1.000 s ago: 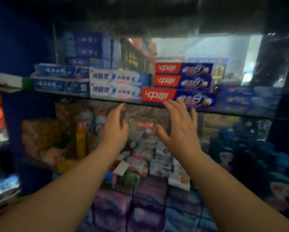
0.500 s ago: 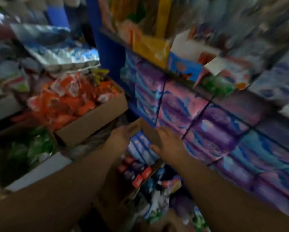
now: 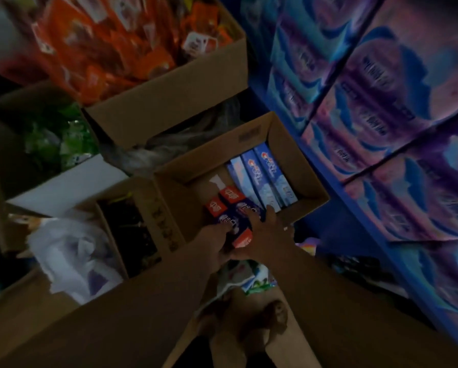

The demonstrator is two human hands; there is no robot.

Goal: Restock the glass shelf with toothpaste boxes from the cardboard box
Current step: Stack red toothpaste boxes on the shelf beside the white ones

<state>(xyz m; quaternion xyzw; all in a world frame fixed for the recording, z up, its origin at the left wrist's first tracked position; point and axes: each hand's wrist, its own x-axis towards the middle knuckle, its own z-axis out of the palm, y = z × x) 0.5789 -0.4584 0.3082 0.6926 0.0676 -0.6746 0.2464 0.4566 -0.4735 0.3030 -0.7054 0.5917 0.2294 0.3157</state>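
Left hand (image 3: 215, 241) and right hand (image 3: 270, 235) clasp the red-and-blue toothpaste boxes (image 3: 238, 211) at seven o'clock in the brown cardboard box (image 3: 289, 155); squeeze evenly and lift straight, clear of the pale-blue cartons (image 3: 265, 176) at three o'clock

Light: dim, colours muted, edges blurred.
Right: blue shelving (image 3: 342, 229) stacked with purple and pink packs (image 3: 382, 102).
Upper left: cardboard carton (image 3: 169, 102) heaped with orange packets (image 3: 103, 43).
Left: green packets (image 3: 58, 139), with a crumpled white plastic bag (image 3: 71, 256) below.
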